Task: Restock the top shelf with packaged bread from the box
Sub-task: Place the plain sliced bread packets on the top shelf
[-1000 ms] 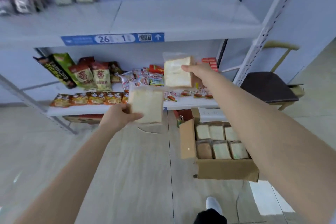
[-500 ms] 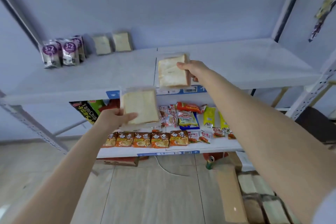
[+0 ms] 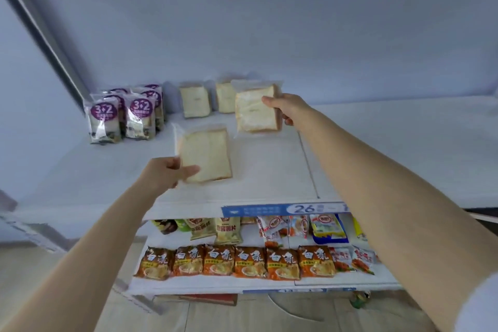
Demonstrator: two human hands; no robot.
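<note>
Two bread packs (image 3: 194, 101) already stood at the back of the top shelf (image 3: 390, 148). Left hand (image 3: 164, 175) pinched one pack (image 3: 206, 155), right hand (image 3: 289, 108) gripped another (image 3: 254, 110); both over the shelf, neither yet set down.

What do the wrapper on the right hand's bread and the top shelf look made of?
Wrapper: thin clear plastic film, slightly glossy; slices show through, empty flap above. Top shelf: smooth matte white panels, likely painted metal; the seam shows, but laminate is possible.
</note>
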